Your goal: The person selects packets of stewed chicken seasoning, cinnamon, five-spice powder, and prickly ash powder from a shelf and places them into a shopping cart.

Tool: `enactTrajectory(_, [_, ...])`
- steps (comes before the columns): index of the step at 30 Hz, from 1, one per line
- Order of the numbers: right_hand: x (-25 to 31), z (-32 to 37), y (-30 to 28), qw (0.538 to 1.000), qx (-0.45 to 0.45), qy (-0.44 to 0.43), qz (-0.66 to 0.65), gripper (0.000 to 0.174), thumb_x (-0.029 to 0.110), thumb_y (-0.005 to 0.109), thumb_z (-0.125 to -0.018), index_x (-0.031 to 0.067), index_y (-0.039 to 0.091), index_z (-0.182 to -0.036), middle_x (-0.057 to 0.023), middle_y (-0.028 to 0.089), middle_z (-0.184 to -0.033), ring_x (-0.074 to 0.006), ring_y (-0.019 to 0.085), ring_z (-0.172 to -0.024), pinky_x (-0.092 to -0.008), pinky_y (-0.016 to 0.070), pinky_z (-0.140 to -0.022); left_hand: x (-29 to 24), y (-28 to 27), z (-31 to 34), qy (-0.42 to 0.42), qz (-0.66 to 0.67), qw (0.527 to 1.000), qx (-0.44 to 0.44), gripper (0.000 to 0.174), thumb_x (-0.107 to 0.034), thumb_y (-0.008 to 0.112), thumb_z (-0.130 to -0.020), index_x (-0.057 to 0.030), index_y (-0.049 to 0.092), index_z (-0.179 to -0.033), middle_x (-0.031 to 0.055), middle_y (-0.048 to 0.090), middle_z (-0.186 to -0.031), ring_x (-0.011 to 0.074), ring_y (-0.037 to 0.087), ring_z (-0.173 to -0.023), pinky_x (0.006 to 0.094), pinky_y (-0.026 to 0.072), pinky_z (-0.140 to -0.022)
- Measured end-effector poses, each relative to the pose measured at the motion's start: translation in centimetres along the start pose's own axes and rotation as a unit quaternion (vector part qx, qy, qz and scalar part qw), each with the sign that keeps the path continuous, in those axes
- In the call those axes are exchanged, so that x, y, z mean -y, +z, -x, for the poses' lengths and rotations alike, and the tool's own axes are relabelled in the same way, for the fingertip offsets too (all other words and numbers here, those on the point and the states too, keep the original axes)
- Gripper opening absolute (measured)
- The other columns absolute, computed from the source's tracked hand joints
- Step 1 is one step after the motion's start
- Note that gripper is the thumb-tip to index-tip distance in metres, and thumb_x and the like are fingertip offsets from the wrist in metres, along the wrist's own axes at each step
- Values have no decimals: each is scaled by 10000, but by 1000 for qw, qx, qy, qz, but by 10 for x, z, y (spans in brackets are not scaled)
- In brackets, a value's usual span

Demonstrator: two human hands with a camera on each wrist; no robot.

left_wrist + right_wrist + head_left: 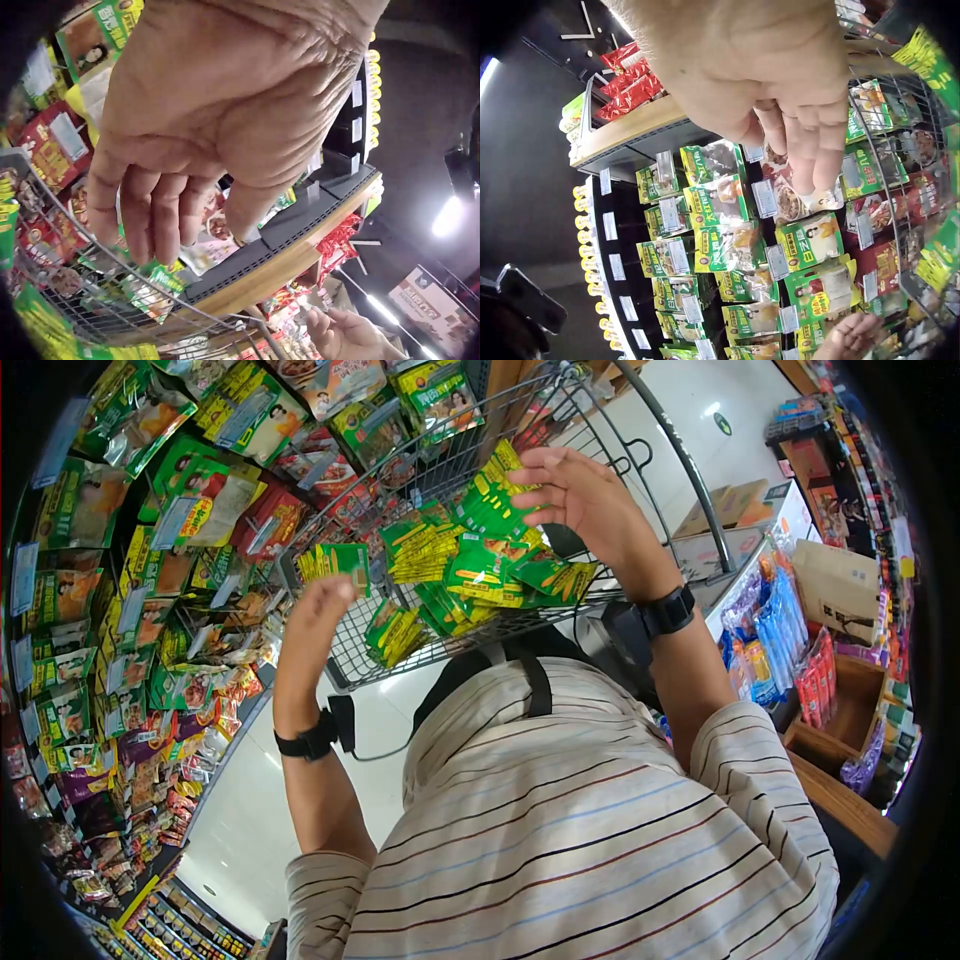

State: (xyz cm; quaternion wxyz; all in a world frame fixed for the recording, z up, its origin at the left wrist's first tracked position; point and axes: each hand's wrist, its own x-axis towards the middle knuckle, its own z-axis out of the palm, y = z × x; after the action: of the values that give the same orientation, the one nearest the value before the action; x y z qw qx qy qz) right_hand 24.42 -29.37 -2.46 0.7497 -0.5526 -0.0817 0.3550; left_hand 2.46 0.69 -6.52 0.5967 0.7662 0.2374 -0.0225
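Observation:
A wire shopping cart (350, 682) holds several green and yellow packets (480, 565). Over the cart's right side is my right hand (590, 505), fingers extended and holding nothing, beside the upper packets; whether it touches them I cannot tell. My left hand (315, 630) is raised at the cart's left edge, near a smaller green and yellow packet, with nothing in its grip. In the left wrist view the left hand (217, 112) hangs with relaxed fingers in front of the cart wires. The right wrist view has the right hand (772, 90) with loosely bent, empty fingers.
Shelves of hanging seasoning packets (265, 425) line the left side. On the right are a cardboard box (838, 590), blue and red bagged goods (785, 630) and a wooden bin (855, 705). Pale floor (245, 830) shows below the cart.

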Motion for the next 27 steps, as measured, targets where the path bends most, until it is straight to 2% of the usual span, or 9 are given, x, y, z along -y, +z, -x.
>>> enactTrajectory(2, [-7, 2, -6, 1000, -8, 15, -9, 287, 196, 518, -977, -5, 576, -1174, -150, 669, -1088, -254, 685, -933, -352, 561, -797, 10, 3, 17, -43, 10, 998, 45, 393, -369, 592, -958, -29, 622, -1152, 54, 663, -1046, 135, 580, -974, 296, 441, -882])
enactTrajectory(6, [-18, 7, -10, 999, -17, 35, -21, 265, 198, 517, -980, 3, 582, -1148, -136, 671, -1058, -237, 679, -909, -355, 560, -786, 23, 2, 17, -66, 0, 997, 34, 389, -350, 586, -964, -19, 613, -1165, 60, 662, -1047, 139, 584, -968, 294, 447, -876])
enactTrajectory(8, [-21, 9, -10, 998, -17, 48, -25, 257, 200, 517, -982, 6, 585, -1137, -132, 672, -1045, -230, 677, -905, -355, 559, -782, 44, 5, 1, -64, -45, 997, 17, 391, -337, 588, -963, -4, 608, -1166, 68, 663, -1045, 144, 588, -975, 290, 452, -872])
enactTrajectory(11, [-25, 13, -8, 997, -20, 71, -25, 248, 202, 516, -984, 9, 590, -1121, -128, 673, -1036, -222, 675, -902, -352, 557, -775, 73, 22, -33, -48, -117, 990, 63, 446, -317, 624, -934, 36, 587, -1204, 149, 670, -1106, 229, 631, -1048, 308, 461, -926])
enactTrajectory(14, [-26, 16, -9, 996, -26, 86, -21, 241, 204, 517, -983, 13, 594, -1109, -124, 676, -1032, -217, 677, -888, -346, 554, -765, 102, 47, -74, -10, -192, 976, 98, 491, -346, 587, -951, 30, 564, -1266, 166, 636, -1193, 263, 611, -1093, 335, 452, -954])
enactTrajectory(17, [-27, 17, -17, 994, -33, 98, -28, 239, 207, 519, -988, 20, 594, -1117, -115, 682, -1024, -208, 684, -876, -334, 555, -752, 121, 70, -108, -32, -256, 959, 121, 558, -361, 580, -942, 10, 519, -1354, 216, 543, -1356, 321, 524, -1261, 380, 395, -1063])
enactTrajectory(20, [-27, 17, -31, 993, -31, 104, -36, 243, 214, 517, -1002, 29, 590, -1141, -107, 688, -1019, -195, 694, -866, -314, 558, -736, 136, 93, -137, -13, -331, 938, 106, 536, -336, 538, -947, 6, 513, -1359, 263, 488, -1406, 380, 438, -1337, 426, 345, -1111])
enactTrajectory(26, [-27, 17, -53, 989, -64, 130, -27, 255, 231, 500, -1010, 29, 587, -1141, -107, 682, -1025, -188, 690, -853, -306, 557, -729, 171, 114, -186, -146, -417, 884, 151, 559, -302, 492, -984, -78, 382, -1484, 179, 276, -1572, 362, 285, -1435, 474, 260, -1174])
enactTrajectory(27, [-26, 17, -54, 988, -70, 135, -26, 259, 235, 501, -1010, 27, 586, -1139, -107, 681, -1027, -187, 688, -853, -305, 557, -728, 173, 117, -191, -180, -418, 874, 168, 553, -290, 463, -1001, -127, 337, -1514, 139, 194, -1607, 365, 213, -1462, 514, 227, -1184])
